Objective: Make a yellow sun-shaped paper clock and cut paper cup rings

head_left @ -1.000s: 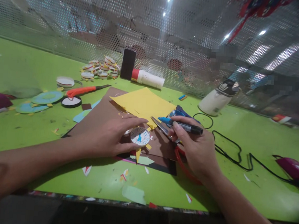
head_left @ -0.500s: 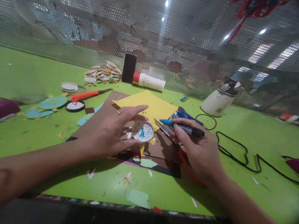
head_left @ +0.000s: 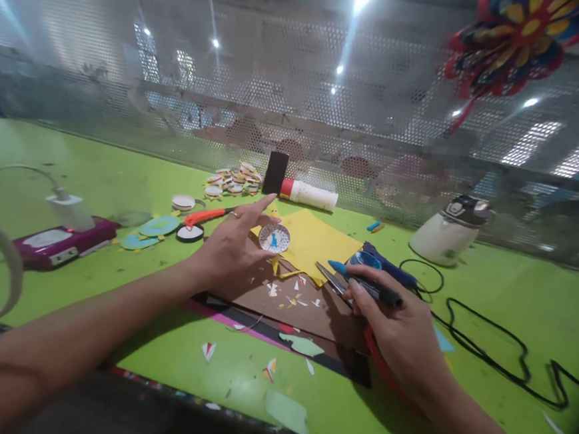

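Observation:
My left hand (head_left: 235, 239) pinches a small round paper disc (head_left: 274, 238) between thumb and fingers. Its face is white with dark dots, lines and a blue figure in the middle. In my right hand (head_left: 387, 311) is a marker (head_left: 377, 287) with a blue tip, pointing left towards the disc but apart from it. A pair of scissors (head_left: 333, 280) with red handles sits under the marker, seemingly in the same hand, its blades pointing left. Below both hands are yellow paper (head_left: 312, 239) and a brown board (head_left: 307, 312) strewn with paper scraps.
Behind lie a pile of small paper rounds (head_left: 235, 179), a dark phone (head_left: 275, 172) and a white paper cup stack (head_left: 314, 195). An orange cutter (head_left: 206, 217) and blue discs (head_left: 158, 225) are left, near a purple power strip (head_left: 66, 246). A jug (head_left: 448, 233) and black cable (head_left: 491, 326) are right.
The view has swung left and up, bringing the power strip in. My left hand has carried the disc forward and left over the papers, farther from the marker. The right hand keeps its grip.

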A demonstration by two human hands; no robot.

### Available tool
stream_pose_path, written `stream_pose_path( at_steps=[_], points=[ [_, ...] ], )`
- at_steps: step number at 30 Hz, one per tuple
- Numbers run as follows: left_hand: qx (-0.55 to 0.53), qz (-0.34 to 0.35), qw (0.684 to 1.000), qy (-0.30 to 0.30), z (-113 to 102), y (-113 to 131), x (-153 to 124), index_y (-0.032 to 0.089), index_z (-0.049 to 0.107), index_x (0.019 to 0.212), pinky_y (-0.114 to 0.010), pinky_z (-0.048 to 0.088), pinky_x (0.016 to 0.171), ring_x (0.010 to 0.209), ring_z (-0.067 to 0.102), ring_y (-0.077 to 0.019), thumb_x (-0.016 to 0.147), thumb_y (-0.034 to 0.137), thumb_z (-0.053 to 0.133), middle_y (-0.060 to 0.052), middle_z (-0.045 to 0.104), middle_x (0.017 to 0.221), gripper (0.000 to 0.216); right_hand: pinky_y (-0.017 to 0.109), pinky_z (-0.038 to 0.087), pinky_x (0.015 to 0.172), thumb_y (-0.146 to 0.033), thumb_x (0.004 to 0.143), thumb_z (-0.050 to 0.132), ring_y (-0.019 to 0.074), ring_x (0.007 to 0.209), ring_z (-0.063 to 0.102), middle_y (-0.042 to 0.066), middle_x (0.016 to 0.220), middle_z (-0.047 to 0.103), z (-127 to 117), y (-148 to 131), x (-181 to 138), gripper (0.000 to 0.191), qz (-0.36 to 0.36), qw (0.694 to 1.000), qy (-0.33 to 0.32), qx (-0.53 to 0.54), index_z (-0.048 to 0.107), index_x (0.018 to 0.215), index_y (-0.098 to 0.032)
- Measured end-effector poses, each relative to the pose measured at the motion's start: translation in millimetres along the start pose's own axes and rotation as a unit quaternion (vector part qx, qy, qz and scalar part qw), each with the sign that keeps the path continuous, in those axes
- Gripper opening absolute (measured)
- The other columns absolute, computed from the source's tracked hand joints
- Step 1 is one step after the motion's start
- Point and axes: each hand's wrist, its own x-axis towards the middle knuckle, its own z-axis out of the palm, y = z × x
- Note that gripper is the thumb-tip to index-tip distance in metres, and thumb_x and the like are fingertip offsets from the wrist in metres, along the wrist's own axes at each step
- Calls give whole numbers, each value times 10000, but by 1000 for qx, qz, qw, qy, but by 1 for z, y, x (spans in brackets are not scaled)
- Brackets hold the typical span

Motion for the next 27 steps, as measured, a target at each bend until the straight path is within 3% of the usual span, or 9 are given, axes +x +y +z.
stream_pose_path(
  at_steps=[9, 17, 24, 27],
  points=[
    [12, -14, 1000, -24, 3, -10, -2, 233, 121, 1514, -456, 432, 994, 1230, 520, -307, 812, 281, 659, -136, 550, 1338, 885, 351, 540, 705, -419, 859, 606, 218, 730, 681, 57, 802, 731, 3, 5, 1, 304, 6, 1000, -19, 8, 683, 1035, -183],
    [6, -48, 999, 0, 9, -10, 0, 242, 263, 1483, -422, 424, 1006, 1196, 543, -271, 773, 231, 706, -89, 617, 1271, 836, 341, 517, 696, -429, 857, 596, 214, 732, 665, 53, 851, 737, 4, 16, 1, 298, 7, 1000, -17, -19, 693, 1042, -216],
    [8, -35, 999, -11, 12, -13, -1, 225, 235, 1488, -408, 411, 1024, 1209, 539, -260, 787, 238, 683, -86, 601, 1301, 832, 345, 518, 779, -382, 859, 601, 212, 850, 673, 47, 1012, 736, 6, 20, 5, 263, -19, 999, -27, -26, 700, 1058, -241],
    [8, -31, 999, -17, 13, -13, -1, 234, 217, 1490, -409, 412, 1021, 1212, 536, -258, 779, 228, 691, -68, 622, 1279, 854, 309, 523, 710, -365, 868, 598, 183, 771, 662, 34, 904, 740, 7, 21, 5, 270, -11, 999, -33, 3, 684, 1092, -242]
  ],
)
